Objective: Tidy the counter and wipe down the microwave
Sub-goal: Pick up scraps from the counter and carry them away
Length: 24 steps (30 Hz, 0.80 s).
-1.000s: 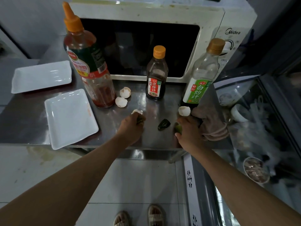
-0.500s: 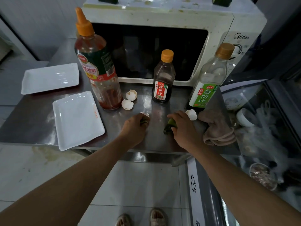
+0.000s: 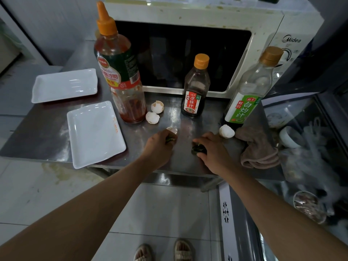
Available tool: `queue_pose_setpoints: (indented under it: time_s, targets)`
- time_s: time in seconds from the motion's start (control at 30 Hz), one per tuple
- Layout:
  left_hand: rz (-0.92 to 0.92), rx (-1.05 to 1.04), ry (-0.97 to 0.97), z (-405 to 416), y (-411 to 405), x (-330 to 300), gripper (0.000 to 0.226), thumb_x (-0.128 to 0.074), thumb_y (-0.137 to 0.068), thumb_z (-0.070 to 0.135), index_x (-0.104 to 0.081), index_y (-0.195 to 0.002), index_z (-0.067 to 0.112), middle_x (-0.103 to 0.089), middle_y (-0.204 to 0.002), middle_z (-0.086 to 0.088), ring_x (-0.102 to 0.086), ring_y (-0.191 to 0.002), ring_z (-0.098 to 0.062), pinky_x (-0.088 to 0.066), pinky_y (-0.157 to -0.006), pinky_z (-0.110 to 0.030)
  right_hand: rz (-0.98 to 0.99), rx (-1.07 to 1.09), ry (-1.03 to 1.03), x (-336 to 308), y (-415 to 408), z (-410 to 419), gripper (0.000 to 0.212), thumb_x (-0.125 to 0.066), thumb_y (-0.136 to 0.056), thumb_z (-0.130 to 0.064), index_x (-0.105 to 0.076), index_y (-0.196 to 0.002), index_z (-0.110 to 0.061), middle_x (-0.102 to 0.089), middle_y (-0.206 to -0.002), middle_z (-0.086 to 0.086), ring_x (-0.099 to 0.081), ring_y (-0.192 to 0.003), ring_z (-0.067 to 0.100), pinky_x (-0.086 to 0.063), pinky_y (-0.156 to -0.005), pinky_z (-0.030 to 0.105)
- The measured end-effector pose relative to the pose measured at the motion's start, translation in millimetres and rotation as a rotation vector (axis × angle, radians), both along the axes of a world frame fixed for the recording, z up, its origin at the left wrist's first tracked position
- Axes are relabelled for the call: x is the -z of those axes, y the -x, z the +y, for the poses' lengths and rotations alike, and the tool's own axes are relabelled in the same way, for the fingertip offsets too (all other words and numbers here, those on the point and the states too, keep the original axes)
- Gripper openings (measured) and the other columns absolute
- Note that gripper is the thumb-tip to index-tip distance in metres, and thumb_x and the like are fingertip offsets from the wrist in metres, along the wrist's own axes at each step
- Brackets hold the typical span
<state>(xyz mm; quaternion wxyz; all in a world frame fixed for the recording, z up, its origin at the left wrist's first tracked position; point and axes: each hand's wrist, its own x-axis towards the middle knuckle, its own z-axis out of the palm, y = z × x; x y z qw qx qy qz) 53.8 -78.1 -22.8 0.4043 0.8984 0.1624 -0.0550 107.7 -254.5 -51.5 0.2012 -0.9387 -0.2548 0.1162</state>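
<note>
On the steel counter [image 3: 47,136] my left hand [image 3: 160,146] grips a green vegetable scrap together with an eggshell piece [image 3: 172,130]. My right hand [image 3: 212,149] closes its fingers round a dark green vegetable scrap [image 3: 197,149] lying on the counter. Two more eggshell halves [image 3: 157,107] [image 3: 152,117] lie by the ketchup bottle [image 3: 120,72], and another eggshell [image 3: 226,131] sits beside my right hand. A brown cloth [image 3: 259,149] is crumpled at the counter's right edge. The stained white microwave [image 3: 263,31] stands at the back.
Two white rectangular plates [image 3: 64,85] [image 3: 94,134] lie on the left. A dark sauce bottle [image 3: 195,87] and a green-labelled clear bottle [image 3: 248,91] stand before the microwave. A glass-topped freezer [image 3: 310,147] adjoins on the right. My sandalled feet [image 3: 163,251] stand on tiled floor.
My right hand moved left from the counter's right part onto the dark green scrap in the middle and closed on it. My left hand stayed put with its scrap and shell.
</note>
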Motion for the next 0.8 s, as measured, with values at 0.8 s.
queue_pose_setpoints:
  time_s: [0.8]
  targets:
    - [-0.049,-0.044,0.065,18.0,5.9,-51.9,0.022,-0.047,-0.095,0.013,-0.061,-0.112,0.016,-0.063,-0.112,-0.009,-0.058,-0.1,-0.024,-0.044,-0.077,-0.027,0.038,0.129,-0.121,-63.4,-2.7,19.2,0.023,-0.055,-0.092,-0.011,-0.055,-0.114,-0.009,-0.053,-0.116,0.012,-0.051,-0.105,0.023,-0.03,-0.077,0.022]
